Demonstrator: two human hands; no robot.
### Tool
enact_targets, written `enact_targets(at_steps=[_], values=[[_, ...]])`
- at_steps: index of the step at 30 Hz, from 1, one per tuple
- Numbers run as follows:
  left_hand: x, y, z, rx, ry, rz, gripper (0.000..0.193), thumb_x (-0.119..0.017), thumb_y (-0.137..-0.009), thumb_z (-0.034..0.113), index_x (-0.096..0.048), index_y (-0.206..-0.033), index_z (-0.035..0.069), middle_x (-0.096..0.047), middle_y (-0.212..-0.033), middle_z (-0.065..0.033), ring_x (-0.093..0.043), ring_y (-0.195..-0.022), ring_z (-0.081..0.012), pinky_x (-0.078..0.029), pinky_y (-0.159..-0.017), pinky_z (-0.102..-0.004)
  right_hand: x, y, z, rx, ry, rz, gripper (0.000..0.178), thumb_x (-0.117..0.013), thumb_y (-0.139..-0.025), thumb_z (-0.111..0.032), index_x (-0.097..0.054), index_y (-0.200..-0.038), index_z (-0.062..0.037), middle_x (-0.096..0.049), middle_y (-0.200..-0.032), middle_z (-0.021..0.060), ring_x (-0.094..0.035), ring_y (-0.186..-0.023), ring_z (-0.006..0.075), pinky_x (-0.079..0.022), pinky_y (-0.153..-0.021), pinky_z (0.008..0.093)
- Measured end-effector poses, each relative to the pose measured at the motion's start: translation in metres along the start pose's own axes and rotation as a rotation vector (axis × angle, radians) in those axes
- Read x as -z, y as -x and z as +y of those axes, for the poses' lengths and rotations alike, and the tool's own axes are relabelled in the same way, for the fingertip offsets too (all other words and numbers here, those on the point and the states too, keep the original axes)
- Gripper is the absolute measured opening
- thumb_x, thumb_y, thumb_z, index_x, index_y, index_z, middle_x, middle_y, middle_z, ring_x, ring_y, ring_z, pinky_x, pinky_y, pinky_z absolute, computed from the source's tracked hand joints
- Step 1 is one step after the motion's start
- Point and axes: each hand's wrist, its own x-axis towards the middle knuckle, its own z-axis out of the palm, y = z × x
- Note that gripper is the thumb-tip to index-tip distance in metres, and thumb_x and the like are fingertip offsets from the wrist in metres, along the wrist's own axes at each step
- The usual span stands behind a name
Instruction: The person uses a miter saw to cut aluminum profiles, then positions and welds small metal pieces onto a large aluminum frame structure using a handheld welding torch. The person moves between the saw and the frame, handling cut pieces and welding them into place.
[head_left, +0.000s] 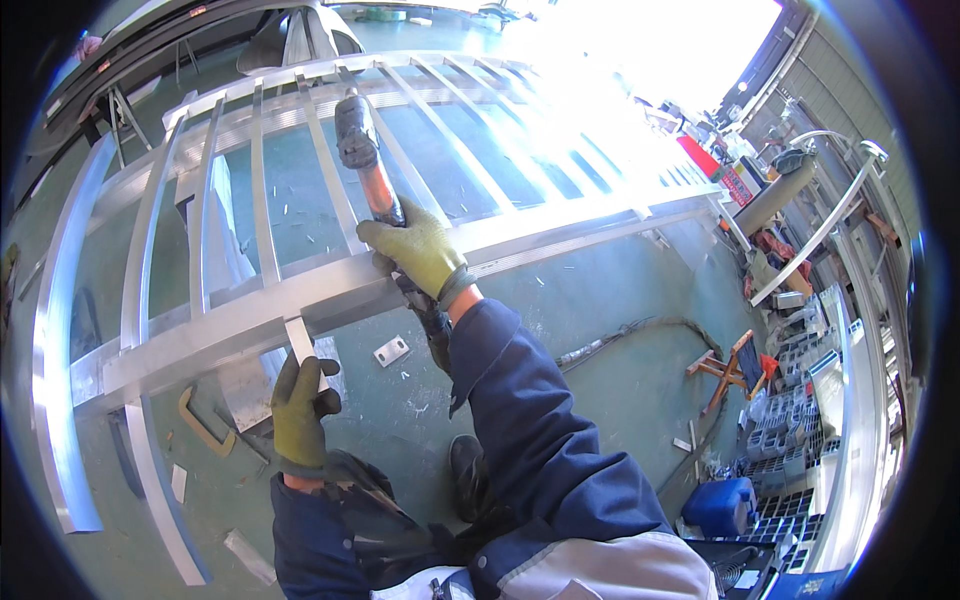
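Observation:
A silvery metal frame [480,235] of rails and slats stretches across the space before me. My right hand [418,248], in a green glove, is closed round a long hand tool [357,135] with a black, taped-looking body and an orange-brown section. The tool points away over the slats; its exact kind is unclear. A dark hose-like length [432,325] hangs below that hand. My left hand [302,415], gloved too, pinches a short pale metal strip [303,343], whose upper end meets the frame's near rail. I cannot tell whether the strip is attached to it.
Long metal profiles [75,340] stand at the left. Below lie a yellowish C-shaped clamp [203,424], a two-holed plate [391,351] and scraps. A hose [625,335] runs rightward over the floor, near a folding stool [735,370]. A blue canister [720,507] and grid crates [785,440] stand at right.

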Motion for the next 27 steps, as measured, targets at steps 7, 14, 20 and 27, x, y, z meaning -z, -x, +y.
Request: enact_targets(at_steps=[7,14,20,27], values=[[0.003,-0.011,0.003,0.023,0.091,-0.012,0.031,-0.062,-0.101,0.031,-0.067,-0.118,0.005,-0.067,-0.092,-0.0018,-0.053,-0.063,-0.0083,-0.044,-0.056,-0.0250,-0.005,-0.021,0.027,0.032,-0.115,0.028,0.038,-0.079,-0.082,-0.034,-0.067,-0.104,-0.0046,-0.059,-0.070,0.0017,-0.055,-0.057,0.0112,-0.044,-0.052,0.0292],[0.005,-0.006,0.016,0.089,0.091,-0.021,0.049,-0.062,-0.100,0.037,-0.062,-0.139,0.007,-0.066,-0.097,-0.0023,-0.052,-0.063,-0.0089,-0.045,-0.060,-0.0250,-0.013,-0.018,0.017,0.074,-0.103,0.062,0.039,-0.080,-0.077,-0.032,-0.068,-0.101,-0.0031,-0.063,-0.072,0.0036,-0.059,-0.062,0.0131,-0.046,-0.060,0.0278],[0.002,0.000,0.017,0.064,0.119,-0.008,0.052,-0.062,-0.099,0.037,-0.061,-0.141,0.006,-0.066,-0.096,-0.0025,-0.052,-0.063,-0.0090,-0.045,-0.060,-0.0260,0.003,-0.021,0.026,0.064,-0.013,-0.005,0.064,-0.070,-0.091,-0.031,-0.053,-0.140,0.0048,-0.073,-0.104,0.0095,-0.061,-0.067,0.0115,-0.052,-0.062,0.0271],[0.009,-0.001,0.021,0.043,0.110,-0.018,0.054,-0.060,-0.100,0.039,-0.060,-0.141,0.004,-0.066,-0.094,-0.0023,-0.051,-0.062,-0.0089,-0.045,-0.058,-0.0256,0.001,-0.021,0.024,0.063,-0.035,0.000,0.063,-0.072,-0.091,-0.031,-0.054,-0.139,0.0044,-0.073,-0.104,0.0103,-0.061,-0.067,0.0113,-0.052,-0.061,0.0269]])
